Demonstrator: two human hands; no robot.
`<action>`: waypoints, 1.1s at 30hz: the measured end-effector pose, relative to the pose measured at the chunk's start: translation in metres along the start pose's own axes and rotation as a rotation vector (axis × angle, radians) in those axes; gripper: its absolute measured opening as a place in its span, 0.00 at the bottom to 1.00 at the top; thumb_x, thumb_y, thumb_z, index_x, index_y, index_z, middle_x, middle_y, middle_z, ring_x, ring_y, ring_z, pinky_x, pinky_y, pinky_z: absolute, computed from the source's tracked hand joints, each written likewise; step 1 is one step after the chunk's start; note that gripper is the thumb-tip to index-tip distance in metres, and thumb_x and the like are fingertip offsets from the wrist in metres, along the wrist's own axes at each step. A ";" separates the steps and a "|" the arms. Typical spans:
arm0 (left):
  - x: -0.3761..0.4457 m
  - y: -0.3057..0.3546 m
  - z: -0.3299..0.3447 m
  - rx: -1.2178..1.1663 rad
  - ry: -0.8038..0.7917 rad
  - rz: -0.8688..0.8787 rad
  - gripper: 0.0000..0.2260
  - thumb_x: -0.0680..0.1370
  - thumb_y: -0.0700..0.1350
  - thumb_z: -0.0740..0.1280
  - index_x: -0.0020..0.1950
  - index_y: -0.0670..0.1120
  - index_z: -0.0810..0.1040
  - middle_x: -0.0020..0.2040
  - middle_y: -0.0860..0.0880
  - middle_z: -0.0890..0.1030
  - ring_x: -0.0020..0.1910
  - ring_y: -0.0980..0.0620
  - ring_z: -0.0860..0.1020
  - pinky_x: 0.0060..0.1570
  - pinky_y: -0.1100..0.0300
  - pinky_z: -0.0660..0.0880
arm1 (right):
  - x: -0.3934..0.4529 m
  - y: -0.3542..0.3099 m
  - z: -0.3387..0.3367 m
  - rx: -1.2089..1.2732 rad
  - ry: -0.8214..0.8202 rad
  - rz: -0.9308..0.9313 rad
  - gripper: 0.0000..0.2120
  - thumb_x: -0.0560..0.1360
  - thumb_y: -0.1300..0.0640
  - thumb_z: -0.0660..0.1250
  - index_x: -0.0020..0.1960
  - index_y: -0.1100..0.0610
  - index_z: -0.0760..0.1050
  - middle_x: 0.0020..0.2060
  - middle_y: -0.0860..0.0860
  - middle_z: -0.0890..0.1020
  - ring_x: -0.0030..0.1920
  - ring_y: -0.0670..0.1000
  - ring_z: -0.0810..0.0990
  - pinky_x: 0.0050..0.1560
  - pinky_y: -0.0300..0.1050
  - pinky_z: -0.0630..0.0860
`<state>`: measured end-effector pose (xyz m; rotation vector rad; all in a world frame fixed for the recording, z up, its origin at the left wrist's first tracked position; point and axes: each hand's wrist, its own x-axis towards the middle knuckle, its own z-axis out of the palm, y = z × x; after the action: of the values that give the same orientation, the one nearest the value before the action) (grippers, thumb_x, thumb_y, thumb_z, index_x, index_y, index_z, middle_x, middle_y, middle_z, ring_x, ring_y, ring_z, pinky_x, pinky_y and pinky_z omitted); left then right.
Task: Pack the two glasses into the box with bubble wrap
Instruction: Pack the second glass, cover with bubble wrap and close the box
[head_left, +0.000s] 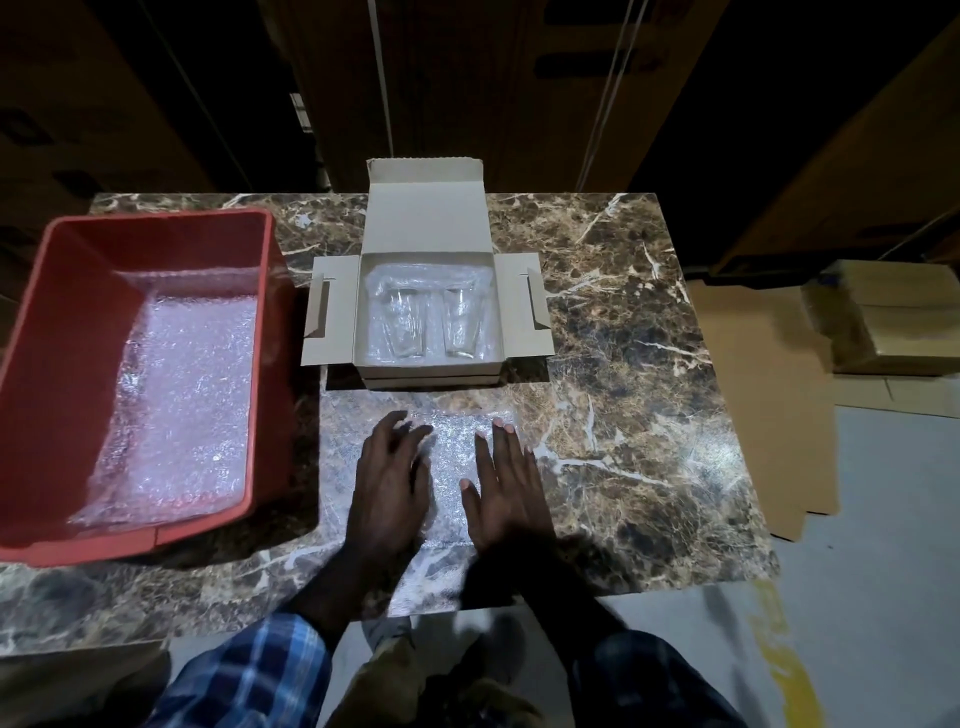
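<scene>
An open cardboard box (426, 228) stands at the middle of the marble table, lid and side flaps spread. Inside it two clear glasses, one on the left (405, 325) and one on the right (461, 322), lie side by side on bubble wrap lining (382, 280). In front of the box a folded sheet of bubble wrap (451, 457) lies flat on the table. My left hand (392, 488) and my right hand (506, 493) rest on that sheet with fingers straight, palms down, a gap between them.
A red plastic crate (62, 322) with more bubble wrap (187, 395) in it sits at the table's left. The marble table (623, 364) ends near my body. Flattened cardboard (753, 395) and stacked boxes (888, 322) lie on the floor to the right.
</scene>
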<state>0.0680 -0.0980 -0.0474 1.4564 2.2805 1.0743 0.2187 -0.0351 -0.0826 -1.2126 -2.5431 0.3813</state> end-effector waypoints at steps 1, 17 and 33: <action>0.000 0.000 0.001 0.088 -0.025 0.048 0.15 0.80 0.42 0.60 0.66 0.43 0.77 0.72 0.43 0.69 0.67 0.45 0.71 0.65 0.47 0.71 | -0.001 0.000 0.005 -0.033 -0.033 -0.002 0.28 0.81 0.48 0.54 0.76 0.62 0.65 0.77 0.61 0.63 0.77 0.59 0.60 0.77 0.54 0.50; -0.031 -0.025 0.008 0.522 -0.424 0.130 0.31 0.85 0.60 0.49 0.82 0.45 0.46 0.82 0.48 0.46 0.81 0.52 0.42 0.78 0.44 0.42 | -0.018 0.043 -0.006 -0.137 0.025 0.087 0.33 0.84 0.40 0.48 0.77 0.63 0.62 0.77 0.59 0.62 0.77 0.58 0.63 0.76 0.57 0.58; -0.057 0.000 0.021 0.520 -0.499 0.296 0.35 0.81 0.66 0.53 0.80 0.45 0.60 0.80 0.43 0.58 0.80 0.45 0.56 0.75 0.46 0.51 | -0.041 0.018 -0.029 0.496 0.103 0.331 0.13 0.72 0.62 0.64 0.54 0.53 0.80 0.57 0.52 0.84 0.54 0.54 0.83 0.57 0.48 0.78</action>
<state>0.1070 -0.1372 -0.0725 2.0208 2.0876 0.1105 0.2676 -0.0532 -0.0684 -1.3945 -1.9840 0.9318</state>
